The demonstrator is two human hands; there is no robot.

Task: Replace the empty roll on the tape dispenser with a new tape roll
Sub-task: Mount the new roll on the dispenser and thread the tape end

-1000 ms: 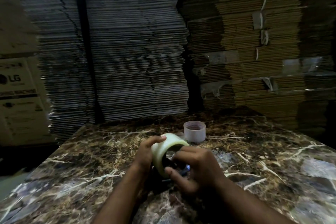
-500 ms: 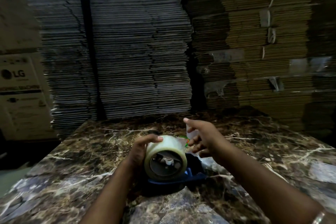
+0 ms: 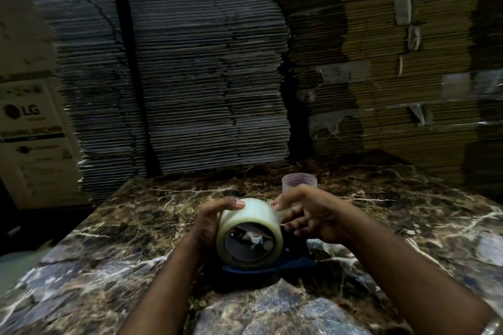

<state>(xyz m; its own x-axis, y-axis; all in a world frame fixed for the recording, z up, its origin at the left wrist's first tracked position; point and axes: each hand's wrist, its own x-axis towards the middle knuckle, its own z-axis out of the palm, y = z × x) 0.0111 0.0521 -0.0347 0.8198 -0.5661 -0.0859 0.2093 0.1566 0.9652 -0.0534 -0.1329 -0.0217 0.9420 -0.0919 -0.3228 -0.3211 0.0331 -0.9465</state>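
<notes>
Beside the blue plastic tape dispenser [image 3: 295, 264] on the brown veined marble tabletop [image 3: 408, 226], I had the left hand [image 3: 211, 221] curled round the pale, translucent new tape roll [image 3: 249, 232], which sat on the dispenser's hub. Half a second before, the right hand [image 3: 307, 215] had been lifted off behind the dispenser; now it was back against the roll's far edge, fingers [image 3: 277, 202] apparently pinching there, probably at the loose tape end, though blur hid it. I judged the roll mounted, threading remaining. Behind the dispenser stood the empty clear plastic core [image 3: 299, 182], already removed.
</notes>
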